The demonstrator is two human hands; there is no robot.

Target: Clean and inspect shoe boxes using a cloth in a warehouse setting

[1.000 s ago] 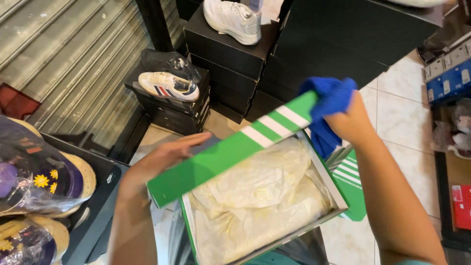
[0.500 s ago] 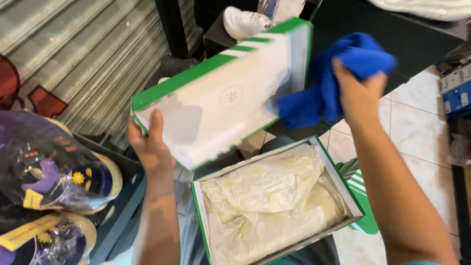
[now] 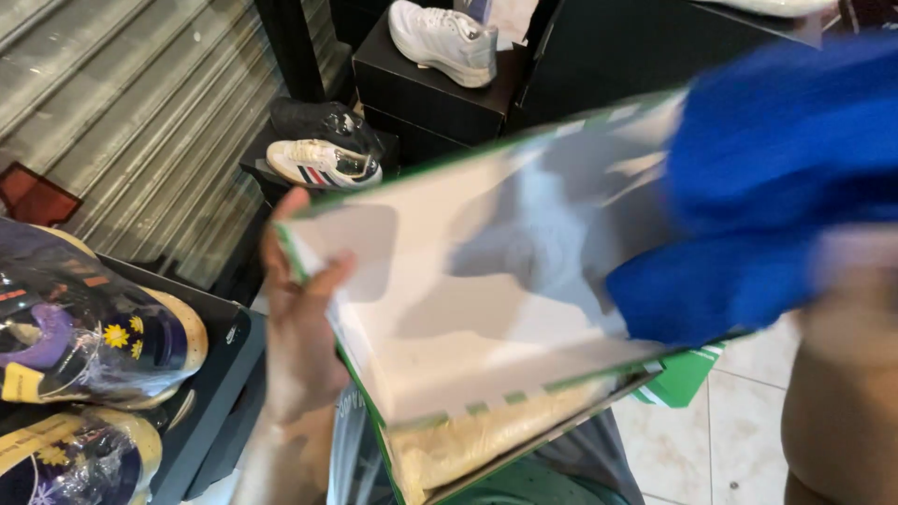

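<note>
Left hand (image 3: 304, 318) pinches near-left corner of light, fairly stiff white cardboard shoebox lid with green edges (image 3: 486, 271); right hand (image 3: 847, 309), blurred, presses soft blue cloth (image 3: 758, 187) against it, grip probably closed.

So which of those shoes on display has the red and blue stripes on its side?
The cream sneaker on the low black stand, just above the left hand. The white sneaker higher up looks plain, and the wrapped shoes at left are purple and yellow with flowers.
</note>
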